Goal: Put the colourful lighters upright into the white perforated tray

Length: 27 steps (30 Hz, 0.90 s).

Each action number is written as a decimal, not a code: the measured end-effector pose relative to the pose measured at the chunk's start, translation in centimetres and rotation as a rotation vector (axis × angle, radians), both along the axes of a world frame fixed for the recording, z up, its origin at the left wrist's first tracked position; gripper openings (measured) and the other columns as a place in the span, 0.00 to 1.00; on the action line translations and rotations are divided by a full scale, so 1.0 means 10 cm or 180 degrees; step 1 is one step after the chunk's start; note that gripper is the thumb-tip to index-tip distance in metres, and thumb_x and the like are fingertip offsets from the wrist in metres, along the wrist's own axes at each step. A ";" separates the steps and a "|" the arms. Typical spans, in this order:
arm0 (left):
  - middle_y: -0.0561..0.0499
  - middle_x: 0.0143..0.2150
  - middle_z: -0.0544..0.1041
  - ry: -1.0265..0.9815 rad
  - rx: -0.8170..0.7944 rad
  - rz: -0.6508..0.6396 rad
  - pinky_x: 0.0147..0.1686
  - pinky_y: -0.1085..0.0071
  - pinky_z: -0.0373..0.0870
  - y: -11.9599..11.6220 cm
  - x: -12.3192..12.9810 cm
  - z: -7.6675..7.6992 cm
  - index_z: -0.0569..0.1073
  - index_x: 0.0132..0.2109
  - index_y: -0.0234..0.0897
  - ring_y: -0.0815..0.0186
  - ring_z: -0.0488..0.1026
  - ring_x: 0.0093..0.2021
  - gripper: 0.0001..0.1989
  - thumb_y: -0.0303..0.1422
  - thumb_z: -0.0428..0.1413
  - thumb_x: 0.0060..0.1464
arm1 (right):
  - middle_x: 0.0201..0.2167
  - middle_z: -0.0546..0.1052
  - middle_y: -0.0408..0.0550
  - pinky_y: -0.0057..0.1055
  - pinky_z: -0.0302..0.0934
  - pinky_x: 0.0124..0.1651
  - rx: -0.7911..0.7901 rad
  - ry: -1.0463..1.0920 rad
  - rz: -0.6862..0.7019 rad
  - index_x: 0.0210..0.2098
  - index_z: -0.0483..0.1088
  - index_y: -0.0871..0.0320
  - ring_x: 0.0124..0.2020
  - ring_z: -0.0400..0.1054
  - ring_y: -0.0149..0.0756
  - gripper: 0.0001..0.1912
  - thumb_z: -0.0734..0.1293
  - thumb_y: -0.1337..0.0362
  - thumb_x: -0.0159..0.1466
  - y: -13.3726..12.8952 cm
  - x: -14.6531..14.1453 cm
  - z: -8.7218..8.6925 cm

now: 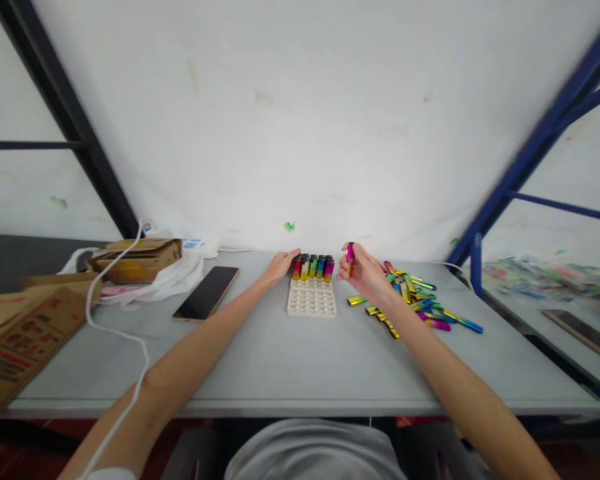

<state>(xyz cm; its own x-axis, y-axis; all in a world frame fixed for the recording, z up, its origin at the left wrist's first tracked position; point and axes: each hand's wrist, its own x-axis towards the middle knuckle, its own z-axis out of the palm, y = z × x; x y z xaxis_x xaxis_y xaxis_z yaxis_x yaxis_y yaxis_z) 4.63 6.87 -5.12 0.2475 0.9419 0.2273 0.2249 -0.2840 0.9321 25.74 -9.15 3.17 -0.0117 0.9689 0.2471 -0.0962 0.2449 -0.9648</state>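
Note:
A cream tray [311,303] with rows of round holes lies on the table, its near rows bare. Shiny lighters [313,268] in red, yellow, green, blue and purple stand upright in its far rows. My left hand [282,265] rests at the tray's far left corner, fingers stretched against the lighters' side. Just right of the tray, my right hand [360,269] holds a pink and orange lighter [351,259] upright between thumb and fingers, above the table. A loose pile of metallic lighters [423,303] lies right of the tray, partly hidden by my right forearm.
A black phone [207,293] lies left of my left forearm. Cardboard boxes [145,259] and white plastic bags [180,283] fill the left side. A white cable [143,343] hangs over the table's left part. Behind the grey table [300,373] is a white wall.

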 end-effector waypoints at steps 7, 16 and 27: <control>0.53 0.20 0.67 0.0001 0.0011 -0.0031 0.32 0.68 0.57 -0.03 0.01 0.02 0.67 0.21 0.39 0.64 0.63 0.27 0.29 0.60 0.52 0.50 | 0.19 0.50 0.33 0.25 0.38 0.19 -0.0340 -0.0610 -0.0028 0.29 0.56 0.52 0.17 0.40 0.26 0.28 0.61 0.33 0.62 -0.04 -0.11 -0.34; 0.54 0.19 0.66 0.0067 0.0045 0.0011 0.31 0.67 0.55 -0.05 0.00 0.03 0.66 0.20 0.39 0.64 0.62 0.27 0.29 0.59 0.51 0.51 | 0.16 0.54 0.38 0.29 0.41 0.25 0.0399 -0.2047 -0.0978 0.18 0.54 0.54 0.21 0.48 0.29 0.25 0.59 0.46 0.64 0.00 -0.16 -0.53; 0.51 0.20 0.70 -0.0037 -0.0004 0.0056 0.32 0.66 0.59 -0.05 0.00 0.03 0.68 0.21 0.39 0.60 0.68 0.30 0.28 0.59 0.53 0.49 | 0.21 0.63 0.39 0.29 0.50 0.28 0.0719 -0.2268 -0.0814 0.27 0.60 0.54 0.25 0.58 0.33 0.22 0.58 0.46 0.70 -0.01 -0.11 -0.49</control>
<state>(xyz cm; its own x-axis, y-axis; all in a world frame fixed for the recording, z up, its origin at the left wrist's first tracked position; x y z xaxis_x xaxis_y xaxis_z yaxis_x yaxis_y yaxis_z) 4.64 6.42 -4.80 0.2281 0.9464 0.2289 0.2189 -0.2789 0.9350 24.68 -9.25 -1.69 -0.0250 0.8902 0.4549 0.6121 0.3734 -0.6971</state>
